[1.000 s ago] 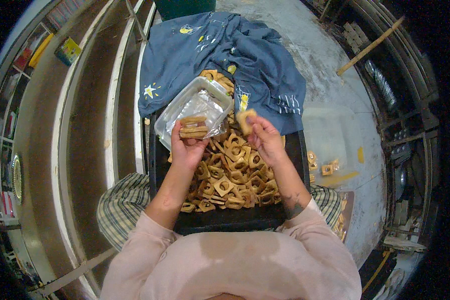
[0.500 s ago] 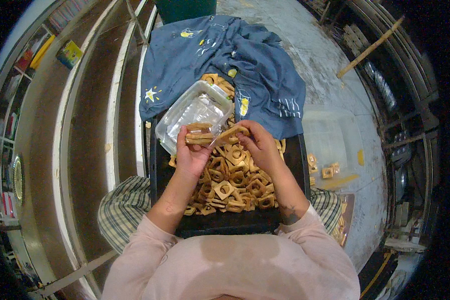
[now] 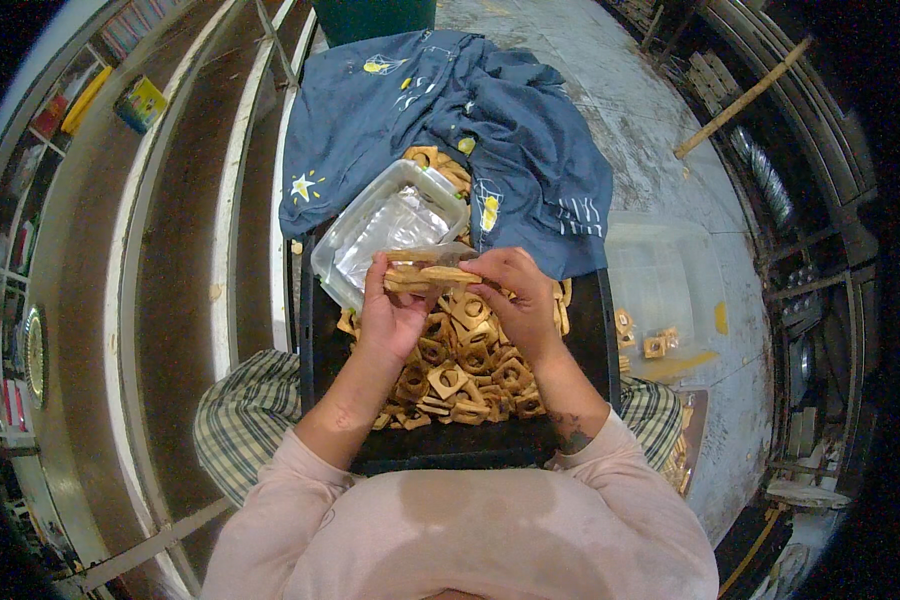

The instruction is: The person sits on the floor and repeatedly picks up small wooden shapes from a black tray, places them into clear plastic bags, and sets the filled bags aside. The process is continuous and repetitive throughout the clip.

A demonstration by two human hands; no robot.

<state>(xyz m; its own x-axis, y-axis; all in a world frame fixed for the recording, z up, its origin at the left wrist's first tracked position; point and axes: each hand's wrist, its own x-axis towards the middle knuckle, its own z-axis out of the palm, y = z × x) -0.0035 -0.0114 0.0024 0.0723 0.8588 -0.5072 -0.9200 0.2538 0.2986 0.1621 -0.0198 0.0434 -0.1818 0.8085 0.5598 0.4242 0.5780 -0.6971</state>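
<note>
Over a black tray [image 3: 308, 345] heaped with square biscuits that have round holes [image 3: 448, 380], both my hands meet. My left hand [image 3: 392, 318] is closed around a small clear plastic bag with a few biscuits [image 3: 402, 282] stacked in it. Between the fingertips of my right hand [image 3: 518, 297] is one more biscuit [image 3: 448, 273], its end lying against the bagged stack at the bag's mouth. Just beyond my left hand, a clear plastic tub [image 3: 345, 232] with see-through bags in it rests tilted on the tray.
A blue printed cloth [image 3: 440, 110] covers the tray's far part, with a green bin [image 3: 375, 18] behind it. Right of the tray, a clear container [image 3: 660, 270] holds a few packed biscuits [image 3: 655, 346]. Pale-edged shelves [image 3: 232, 190] run along the left.
My right hand has brought its biscuit left, from beside the bag to against the stack in my left hand. The left hand has shifted slightly right.
</note>
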